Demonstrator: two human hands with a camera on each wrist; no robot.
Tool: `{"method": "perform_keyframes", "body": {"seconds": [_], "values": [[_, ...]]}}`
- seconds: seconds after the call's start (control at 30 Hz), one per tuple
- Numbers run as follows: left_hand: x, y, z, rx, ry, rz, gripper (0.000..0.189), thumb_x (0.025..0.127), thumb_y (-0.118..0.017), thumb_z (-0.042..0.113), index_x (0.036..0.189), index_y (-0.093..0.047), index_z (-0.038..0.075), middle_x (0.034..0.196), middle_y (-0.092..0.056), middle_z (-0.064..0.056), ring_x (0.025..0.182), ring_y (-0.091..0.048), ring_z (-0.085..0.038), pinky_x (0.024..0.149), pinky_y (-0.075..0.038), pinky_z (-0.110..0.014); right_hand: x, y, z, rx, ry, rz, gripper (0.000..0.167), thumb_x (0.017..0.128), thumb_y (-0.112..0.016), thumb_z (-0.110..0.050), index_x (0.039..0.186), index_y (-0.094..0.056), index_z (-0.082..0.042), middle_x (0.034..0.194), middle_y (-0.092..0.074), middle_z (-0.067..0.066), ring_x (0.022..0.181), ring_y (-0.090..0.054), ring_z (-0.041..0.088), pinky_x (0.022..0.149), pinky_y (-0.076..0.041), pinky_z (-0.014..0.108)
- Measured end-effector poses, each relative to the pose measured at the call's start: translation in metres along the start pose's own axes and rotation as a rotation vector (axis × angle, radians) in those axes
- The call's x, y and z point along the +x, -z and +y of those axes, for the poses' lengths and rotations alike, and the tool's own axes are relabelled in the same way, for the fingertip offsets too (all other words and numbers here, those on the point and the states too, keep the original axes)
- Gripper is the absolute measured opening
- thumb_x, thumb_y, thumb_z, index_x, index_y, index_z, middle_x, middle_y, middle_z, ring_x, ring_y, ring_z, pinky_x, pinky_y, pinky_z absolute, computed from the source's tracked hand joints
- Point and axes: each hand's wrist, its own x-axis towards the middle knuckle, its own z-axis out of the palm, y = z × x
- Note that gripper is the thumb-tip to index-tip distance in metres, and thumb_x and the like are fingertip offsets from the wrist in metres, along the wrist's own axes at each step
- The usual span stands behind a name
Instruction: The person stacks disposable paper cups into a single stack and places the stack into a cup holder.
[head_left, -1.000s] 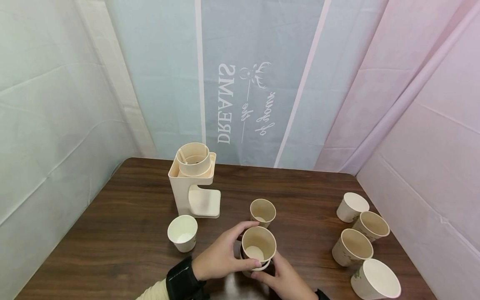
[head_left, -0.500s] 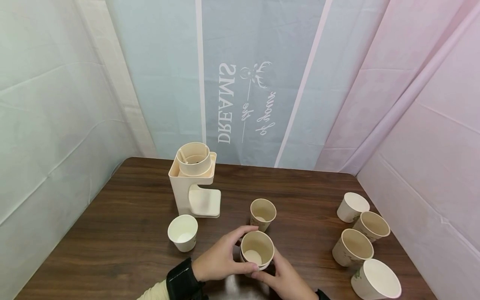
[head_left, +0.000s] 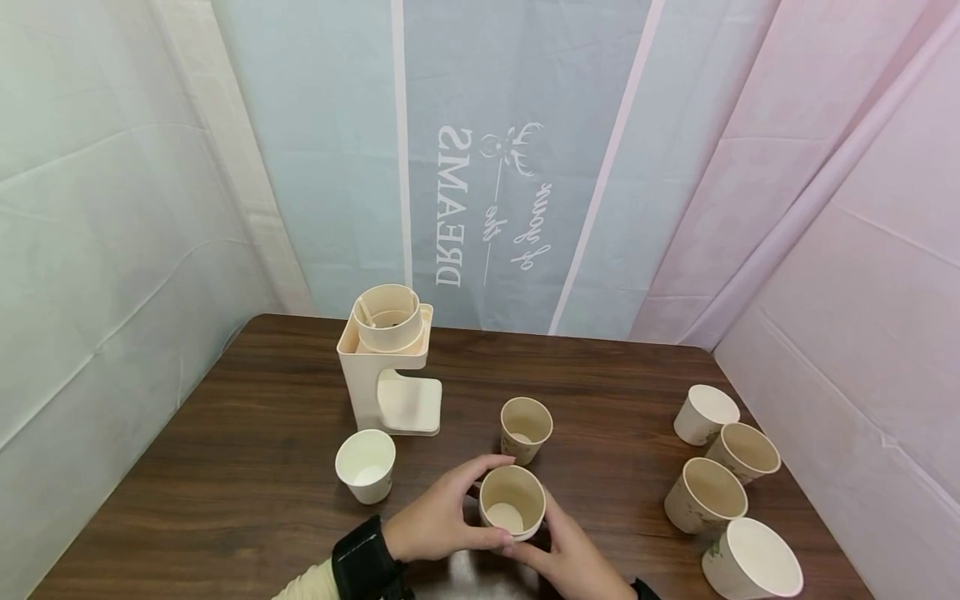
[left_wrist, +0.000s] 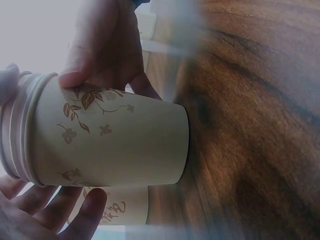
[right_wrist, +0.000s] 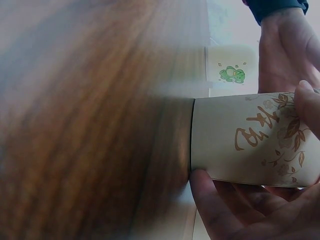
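Note:
Two nested beige paper cups [head_left: 512, 504] stand upright near the front of the table, between both hands. Their stacked rims show at the left of the left wrist view, above the outer cup [left_wrist: 115, 135] with its brown leaf print. My left hand [head_left: 442, 518] grips the upper rims, thumb in front and fingers behind. Lower down, my right hand [head_left: 566, 554] holds the outer cup by its side. Brown characters mark that outer cup [right_wrist: 240, 137] in the right wrist view, its base at the wooden tabletop. Just behind the nested cups stands another beige paper cup [head_left: 526, 425].
A white paper cup [head_left: 365, 467] is left of the hands. Behind it stands a cream, coffee-machine-shaped appliance [head_left: 367, 387] with a round container [head_left: 388, 333] on top. Several paper cups [head_left: 705, 496] stand along the table's right side. Fabric curtains [head_left: 525, 167] surround the table.
The upper cup has gone down deeper into the lower one, and the left fingers have lowered with it. The right hand has hardly moved.

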Motion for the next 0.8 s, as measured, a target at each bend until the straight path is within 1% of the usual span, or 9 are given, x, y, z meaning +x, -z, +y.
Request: {"method": "perform_keyframes", "body": {"seconds": [0.23,0.43,0.6,0.8], "values": [[-0.0004,0.0004,-0.0035,0.023,-0.012,-0.015,0.075,0.089,-0.081,0.029,0.152,-0.043,0.012,0.145,-0.054,-0.005,0.126,-0.053,-0.017,0.103,-0.047,-0.034,-0.0002,-0.0002,0.0004,-0.008,0.011,0.005,0.076,0.091,-0.079,-0.028,0.155,-0.038,-0.017,0.143,-0.056,0.006,0.127,-0.053,0.011,0.106,-0.041,0.021],[-0.0007,0.0006,-0.0032,0.06,-0.028,-0.024,0.077,0.091,-0.079,0.03,0.154,-0.041,0.007,0.149,-0.05,-0.006,0.135,-0.048,-0.019,0.113,-0.04,-0.039,-0.0002,0.0001,0.0004,-0.024,0.032,0.012,0.075,0.091,-0.079,-0.027,0.154,-0.039,-0.016,0.142,-0.057,0.006,0.126,-0.054,0.011,0.105,-0.041,0.021],[-0.0004,0.0013,-0.0031,0.061,-0.026,-0.034,0.077,0.091,-0.078,0.03,0.154,-0.039,0.007,0.151,-0.049,-0.005,0.137,-0.046,-0.02,0.115,-0.037,-0.04,0.0,0.0003,0.0003,-0.018,0.038,0.012,0.075,0.091,-0.079,-0.027,0.153,-0.039,-0.016,0.143,-0.057,0.006,0.127,-0.054,0.011,0.106,-0.041,0.02],[-0.0009,0.0008,-0.004,0.05,-0.019,-0.031,0.077,0.091,-0.079,0.03,0.155,-0.039,0.015,0.151,-0.048,-0.005,0.137,-0.045,-0.02,0.115,-0.037,-0.041,0.0,0.0002,-0.0009,-0.024,0.044,0.013,0.074,0.092,-0.078,-0.027,0.154,-0.039,-0.018,0.143,-0.056,0.005,0.128,-0.053,0.012,0.106,-0.04,0.02]]}}
